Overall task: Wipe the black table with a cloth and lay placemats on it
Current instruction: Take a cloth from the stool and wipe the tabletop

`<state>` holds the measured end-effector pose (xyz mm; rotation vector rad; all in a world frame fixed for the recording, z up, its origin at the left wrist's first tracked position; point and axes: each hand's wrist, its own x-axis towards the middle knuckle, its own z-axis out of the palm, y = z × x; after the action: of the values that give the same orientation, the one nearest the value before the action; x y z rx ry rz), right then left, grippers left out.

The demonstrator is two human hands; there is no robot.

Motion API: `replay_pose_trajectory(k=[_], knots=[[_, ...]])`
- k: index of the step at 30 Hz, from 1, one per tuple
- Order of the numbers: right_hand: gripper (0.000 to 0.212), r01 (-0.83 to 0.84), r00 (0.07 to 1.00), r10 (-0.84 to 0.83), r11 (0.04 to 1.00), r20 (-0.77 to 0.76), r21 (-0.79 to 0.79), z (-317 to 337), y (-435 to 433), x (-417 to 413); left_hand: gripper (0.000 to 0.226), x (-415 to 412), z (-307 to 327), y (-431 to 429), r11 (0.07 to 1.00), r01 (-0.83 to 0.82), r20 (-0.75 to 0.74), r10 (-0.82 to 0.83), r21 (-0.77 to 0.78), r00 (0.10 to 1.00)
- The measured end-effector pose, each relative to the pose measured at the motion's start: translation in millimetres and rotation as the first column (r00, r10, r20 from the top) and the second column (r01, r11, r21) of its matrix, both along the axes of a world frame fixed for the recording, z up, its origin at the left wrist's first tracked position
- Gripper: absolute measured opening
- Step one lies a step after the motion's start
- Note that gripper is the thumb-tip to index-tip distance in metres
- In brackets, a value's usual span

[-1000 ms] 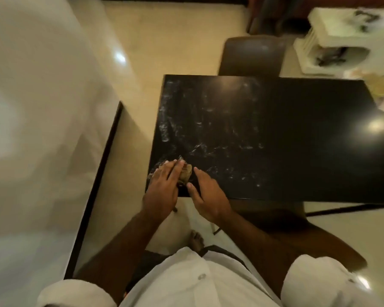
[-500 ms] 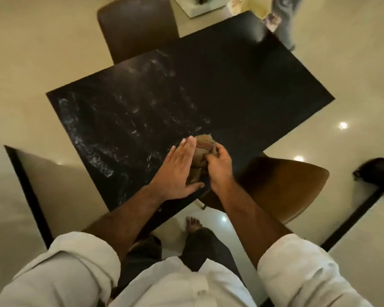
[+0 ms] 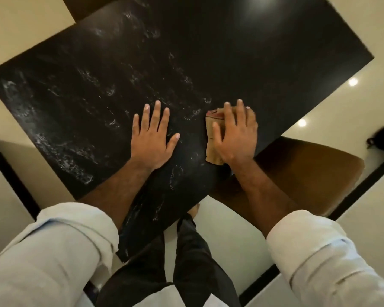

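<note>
The right hand [image 3: 235,134] lies flat on a folded tan cloth [image 3: 212,138], fingers spread and pressing it down onto the black desk [image 3: 253,63] near its right edge. It pins the cloth under the palm and is not curled around it. The left hand [image 3: 152,135] is empty, also flat and open on the desk, well apart from the cloth and seemingly bracing the body.

The step in hand looks like the wiping. To do it well, keep the palm weight even over the whole cloth and pull it in long, overlapping passes — not short scrubs, which would only push the residue about. The left hand will have to lift clear once the passes reach its spot. Near the edge, ease off so the cloth does not slip over onto the brown chair [image 3: 308,171] below.

The desk is glossy black and far from clean — whitish smears and streaks cover the left and middle parts and run down to the near corner, while the far right part looks dark and clear under a ceiling-light glare. The cloth is small, tan, folded into a pad, with a reddish mark at its far edge. No placemats are in view, so that part seems not yet begun.
</note>
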<state>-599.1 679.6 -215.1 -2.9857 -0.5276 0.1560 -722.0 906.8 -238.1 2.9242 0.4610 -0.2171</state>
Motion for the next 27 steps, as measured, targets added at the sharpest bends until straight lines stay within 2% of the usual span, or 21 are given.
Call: replay_pose_trajectory(k=[2, 4, 9, 13, 17, 19, 22, 25, 27], knots=[[0.078, 0.002, 0.999, 0.0, 0.999, -0.051, 0.041, -13.7, 15.3, -12.6, 0.084, -0.8, -7.9, -0.6, 0.999, -0.008, 0.046, 0.007, 0.035, 0.999], [0.083, 0.036, 0.999, -0.035, 0.997, -0.022, 0.073, -26.3, 31.3, -23.0, 0.084, -2.5, -15.9, -0.1, 0.998, -0.008, 0.084, 0.003, 0.06, 0.996], [0.079, -0.131, 0.991, 0.133, 0.988, -0.024, 0.077, -34.5, 11.0, -68.6, 0.083, -2.0, -21.3, 0.6, 0.998, -0.01, 0.099, 0.003, 0.066, 0.995], [0.075, 0.014, 0.999, -0.014, 1.0, -0.04, -0.001, -29.8, -25.6, -52.6, 0.081, -1.8, -21.9, 1.0, 0.998, -0.01, 0.108, 0.002, 0.07, 0.994], [0.072, 0.146, 0.989, -0.146, 0.988, -0.002, 0.046, -24.9, 19.3, 21.3, 0.08, -1.3, -23.1, 3.0, 0.997, -0.001, 0.118, -0.008, 0.078, 0.993], [0.073, 0.111, 0.994, -0.112, 0.993, 0.017, 0.047, -26.1, 54.8, 36.8, 0.079, -2.4, -23.9, 1.7, 0.997, 0.0, 0.124, -0.01, 0.079, 0.992], [0.072, -0.027, 0.999, 0.026, 0.997, 0.021, 0.077, -25.8, 86.9, 12.7, 0.076, -4.3, -20.8, 1.3, 0.998, 0.004, 0.134, -0.012, 0.06, 0.991], [0.075, -0.157, 0.987, 0.159, 0.981, -0.005, 0.117, -24.0, 66.8, -39.8, 0.072, -2.8, -16.3, -0.9, 0.998, 0.005, 0.126, -0.012, 0.056, 0.992], [0.078, -0.145, 0.988, 0.15, 0.984, -0.043, 0.107, -22.9, 36.1, -68.9, 0.071, -2.7, -15.1, 3.1, 0.998, 0.018, 0.113, -0.024, 0.055, 0.993]])
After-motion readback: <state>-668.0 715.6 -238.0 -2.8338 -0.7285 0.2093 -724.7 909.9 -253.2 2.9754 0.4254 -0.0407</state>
